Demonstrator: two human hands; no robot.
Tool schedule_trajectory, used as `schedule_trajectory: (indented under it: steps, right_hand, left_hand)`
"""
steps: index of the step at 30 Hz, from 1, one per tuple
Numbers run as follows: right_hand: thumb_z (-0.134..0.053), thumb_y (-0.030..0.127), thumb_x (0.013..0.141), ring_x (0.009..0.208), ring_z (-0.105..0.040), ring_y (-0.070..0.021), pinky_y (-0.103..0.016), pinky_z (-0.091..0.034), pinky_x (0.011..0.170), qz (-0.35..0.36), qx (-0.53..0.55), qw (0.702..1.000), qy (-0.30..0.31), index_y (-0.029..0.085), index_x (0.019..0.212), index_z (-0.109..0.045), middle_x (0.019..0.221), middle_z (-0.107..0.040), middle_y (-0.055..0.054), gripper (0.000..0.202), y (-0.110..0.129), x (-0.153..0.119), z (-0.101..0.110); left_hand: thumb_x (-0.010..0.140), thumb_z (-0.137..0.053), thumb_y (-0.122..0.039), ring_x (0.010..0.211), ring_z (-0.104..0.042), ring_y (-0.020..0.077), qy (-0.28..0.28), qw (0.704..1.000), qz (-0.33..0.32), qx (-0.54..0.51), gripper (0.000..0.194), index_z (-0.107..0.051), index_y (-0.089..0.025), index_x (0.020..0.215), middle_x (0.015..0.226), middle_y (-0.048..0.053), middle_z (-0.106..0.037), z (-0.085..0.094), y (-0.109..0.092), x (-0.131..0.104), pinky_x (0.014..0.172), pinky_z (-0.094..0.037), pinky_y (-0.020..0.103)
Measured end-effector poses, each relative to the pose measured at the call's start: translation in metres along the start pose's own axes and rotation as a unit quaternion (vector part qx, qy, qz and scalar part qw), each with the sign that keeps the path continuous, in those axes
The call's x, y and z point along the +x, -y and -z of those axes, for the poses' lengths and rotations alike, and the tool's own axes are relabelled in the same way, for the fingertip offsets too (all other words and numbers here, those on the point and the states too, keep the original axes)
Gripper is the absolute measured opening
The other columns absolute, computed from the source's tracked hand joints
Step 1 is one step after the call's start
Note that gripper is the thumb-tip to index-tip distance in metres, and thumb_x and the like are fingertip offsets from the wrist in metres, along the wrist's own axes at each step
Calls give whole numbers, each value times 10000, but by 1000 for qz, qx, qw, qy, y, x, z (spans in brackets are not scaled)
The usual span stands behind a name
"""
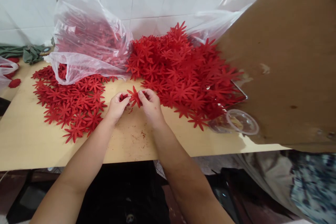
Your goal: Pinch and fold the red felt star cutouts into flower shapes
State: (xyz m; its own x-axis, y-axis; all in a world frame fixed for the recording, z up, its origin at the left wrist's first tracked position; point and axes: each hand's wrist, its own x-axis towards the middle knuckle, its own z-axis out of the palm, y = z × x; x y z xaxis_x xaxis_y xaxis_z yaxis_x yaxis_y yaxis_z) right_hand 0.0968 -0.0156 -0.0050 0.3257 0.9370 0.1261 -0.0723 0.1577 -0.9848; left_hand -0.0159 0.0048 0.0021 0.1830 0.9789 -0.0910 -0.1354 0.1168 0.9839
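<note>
Between my two hands, above the table [181, 143], is a red flower-shaped cutout [134, 97] with several narrow petals. My right hand [151, 105] pinches its right side between thumb and fingers. From the other side my left hand [119, 105] is closed, its thumb and fingertips at the left petals; a bit of red shows inside its curled fingers. A large heap of the same red cutouts [181, 73] rises just beyond and to the right of my right hand. Another, flatter pile of red cutouts [70, 101] spreads to the left of my left hand.
A clear plastic bag [86, 35] full of red cutouts stands at the back left. A clear plastic tub [243, 121] lies at the right, beside a tall brown board [283, 59]. Small red scraps [143, 134] are scattered near the front edge. Green cloth [33, 53] lies far left.
</note>
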Motion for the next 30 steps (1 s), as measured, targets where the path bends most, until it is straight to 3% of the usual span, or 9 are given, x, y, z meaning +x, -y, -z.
schedule_trajectory:
  steps: [5, 10, 12, 17, 22, 25, 30]
  right_hand:
    - [-605, 392, 681, 565, -475, -61, -208, -392, 559, -12, 63, 997, -41, 189, 700, -535, 648, -526, 46, 216, 3, 3, 7]
    - [-612, 417, 672, 483, -424, -47, -186, -362, 484, -38, 93, 986, -129, 204, 679, -484, 581, -467, 71, 249, 3, 12, 19]
    - [-608, 454, 674, 490, -435, -51, -191, -367, 489, -35, 62, 992, -109, 201, 682, -490, 579, -478, 63, 279, 1, 12, 19]
    - [-594, 516, 666, 578, -519, -76, -219, -418, 523, -52, 21, 998, 7, 200, 783, -538, 712, -553, 19, 341, -1, 7, 7]
    - [-698, 378, 585, 509, -496, -48, -197, -415, 508, -76, 91, 993, -18, 210, 789, -541, 616, -532, 62, 308, 1, 10, 14]
    - [-720, 412, 553, 467, -484, -44, -194, -402, 477, -105, 109, 988, -14, 208, 749, -527, 578, -532, 67, 343, 2, 10, 15]
    - [-643, 618, 544, 579, -568, -93, -251, -474, 543, -136, 158, 968, 139, 223, 839, -546, 716, -602, 21, 503, 7, 2, 4]
  left_hand:
    - [648, -565, -201, 502, -379, 41, 25, 999, -18, 32, 108, -467, -156, 644, 558, -69, -442, -1, 0, -1, 516, -304, 184]
    - [648, -560, -229, 477, -389, 47, -9, 1000, 14, 25, 133, -444, -167, 668, 556, -64, -458, 4, -2, 3, 473, -288, 185]
    - [640, -575, -247, 486, -411, 51, -14, 1000, 19, 18, 157, -447, -167, 684, 570, -57, -483, 6, -2, 3, 466, -289, 184]
    - [608, -605, -252, 499, -439, 47, 10, 1000, 14, -8, 181, -479, -161, 700, 592, -49, -521, 7, -3, 2, 478, -307, 177]
    - [569, -617, -257, 490, -472, 57, 3, 992, 52, -113, 228, -462, -165, 709, 581, -45, -533, 14, -7, 3, 448, -308, 171]
    - [555, -597, -243, 473, -472, 61, 43, 983, 71, -165, 216, -471, -157, 708, 561, -42, -525, 17, -14, 2, 430, -306, 171]
    - [549, -596, -225, 457, -477, 65, 77, 981, 89, -156, 213, -513, -141, 726, 551, -34, -538, 15, -16, -2, 431, -319, 180]
